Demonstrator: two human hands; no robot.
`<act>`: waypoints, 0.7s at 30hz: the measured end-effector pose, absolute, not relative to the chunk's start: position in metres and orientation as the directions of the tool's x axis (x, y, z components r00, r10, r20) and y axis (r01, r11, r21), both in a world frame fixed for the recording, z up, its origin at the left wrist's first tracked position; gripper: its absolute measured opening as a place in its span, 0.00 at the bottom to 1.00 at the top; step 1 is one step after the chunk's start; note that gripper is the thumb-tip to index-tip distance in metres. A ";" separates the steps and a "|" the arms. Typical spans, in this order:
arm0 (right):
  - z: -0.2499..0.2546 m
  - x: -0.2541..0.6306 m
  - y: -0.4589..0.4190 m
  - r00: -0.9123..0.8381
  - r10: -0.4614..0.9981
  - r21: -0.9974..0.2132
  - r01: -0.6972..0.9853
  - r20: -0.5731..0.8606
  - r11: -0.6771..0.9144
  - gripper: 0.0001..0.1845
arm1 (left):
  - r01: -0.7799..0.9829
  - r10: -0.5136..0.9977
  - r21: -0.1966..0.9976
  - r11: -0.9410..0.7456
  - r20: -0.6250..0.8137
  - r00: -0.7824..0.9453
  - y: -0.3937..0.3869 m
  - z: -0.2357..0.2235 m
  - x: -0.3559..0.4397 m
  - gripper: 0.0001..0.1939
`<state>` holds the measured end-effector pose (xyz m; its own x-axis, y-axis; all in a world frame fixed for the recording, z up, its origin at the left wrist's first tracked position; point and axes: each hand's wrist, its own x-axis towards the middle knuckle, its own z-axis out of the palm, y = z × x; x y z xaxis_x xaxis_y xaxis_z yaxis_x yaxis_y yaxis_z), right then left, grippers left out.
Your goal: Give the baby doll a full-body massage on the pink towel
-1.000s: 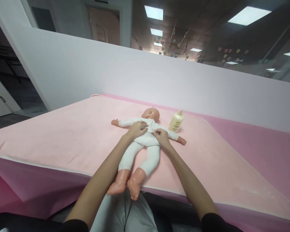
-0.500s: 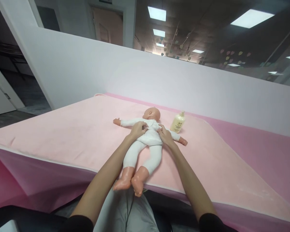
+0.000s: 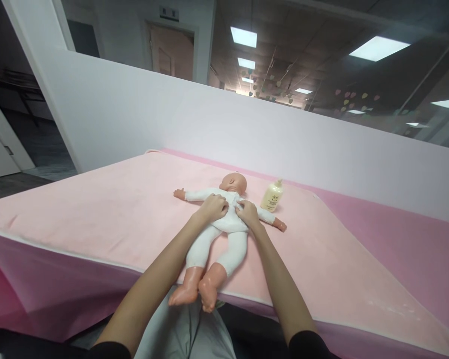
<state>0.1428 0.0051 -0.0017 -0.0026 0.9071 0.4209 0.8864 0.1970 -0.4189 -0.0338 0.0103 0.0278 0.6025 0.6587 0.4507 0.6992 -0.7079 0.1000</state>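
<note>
A baby doll (image 3: 221, 234) in a white suit lies on its back on a pink pad (image 3: 97, 214), arms spread, bare feet hanging over the near edge. My left hand (image 3: 211, 208) rests on the doll's chest at its left side, fingers curled against the white suit. My right hand (image 3: 248, 214) presses on the chest's other side, fingers bent and pinching the fabric. The two hands almost meet over the doll's middle. A cream pump bottle (image 3: 271, 195) stands upright just right of the doll's head.
A white partition wall (image 3: 247, 134) runs behind the pad. A darker pink surface (image 3: 404, 249) extends to the right of the pad. A doorway and dark floor lie at the far left. My lap in grey cloth is below the near edge.
Both hands slid from the doll's upper chest down toward its middle and came closer together. The view has shifted slightly.
</note>
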 end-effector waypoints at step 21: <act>-0.002 0.127 0.010 0.137 0.883 -0.397 0.916 0.449 0.059 0.10 | 0.676 0.651 0.208 -0.707 0.563 0.509 0.044 0.010 -0.034 0.18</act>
<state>0.1266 0.0096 -0.0016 0.1372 0.8830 0.4489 0.9159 0.0594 -0.3969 -0.0342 0.0438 0.0099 0.5086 0.6514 0.5631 0.6756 -0.7073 0.2079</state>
